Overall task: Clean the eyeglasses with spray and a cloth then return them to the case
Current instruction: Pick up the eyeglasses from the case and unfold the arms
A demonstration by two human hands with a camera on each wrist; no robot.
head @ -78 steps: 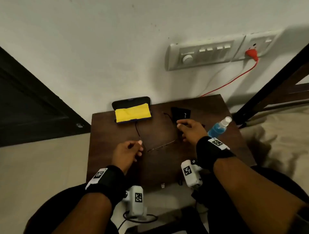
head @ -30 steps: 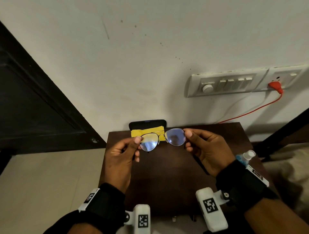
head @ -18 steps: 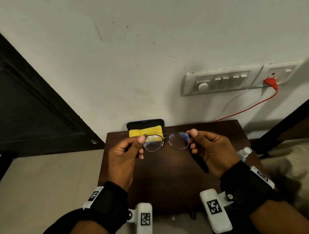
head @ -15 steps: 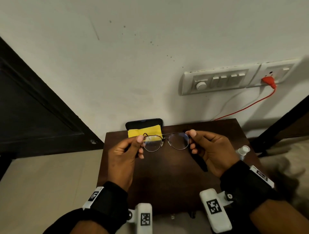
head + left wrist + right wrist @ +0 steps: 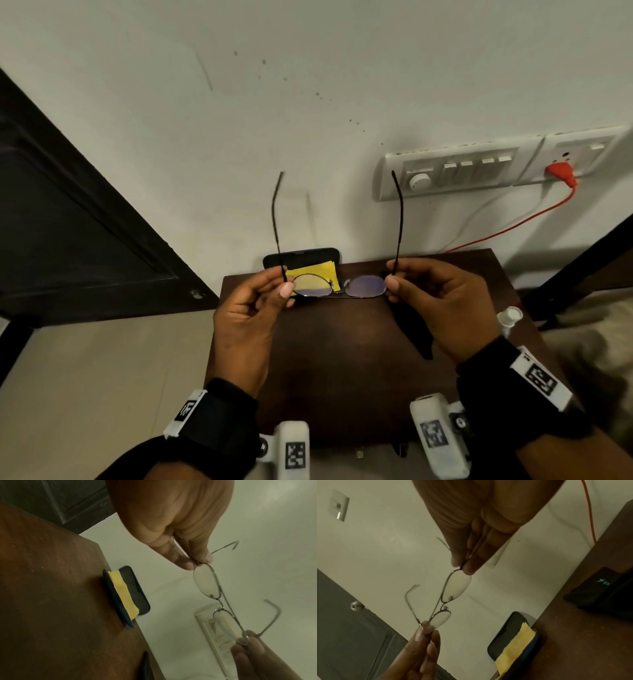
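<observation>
Thin metal-framed eyeglasses (image 5: 339, 286) hang in the air above the dark wooden table (image 5: 342, 359), lenses down and temples pointing up. My left hand (image 5: 279, 286) pinches the left hinge corner between thumb and fingers (image 5: 200, 559). My right hand (image 5: 394, 274) pinches the right hinge corner (image 5: 465, 566). The open dark case (image 5: 301, 258) stands at the table's far edge against the wall, with a yellow cloth (image 5: 317, 274) in it. The blue spray bottle's white cap (image 5: 510, 317) shows behind my right wrist. A black cloth pouch (image 5: 599, 588) lies on the table under my right hand.
The white wall (image 5: 308, 102) rises right behind the table, with a switch panel (image 5: 459, 171) and a red plug and cord (image 5: 561, 173) at the right. A dark door (image 5: 68, 222) stands at the left. Beige floor lies left of the table.
The glasses were picked up from the table by both hands, held lenses facing me, then tipped over so the temples now point upward. The hands stayed at the frame's corners.
</observation>
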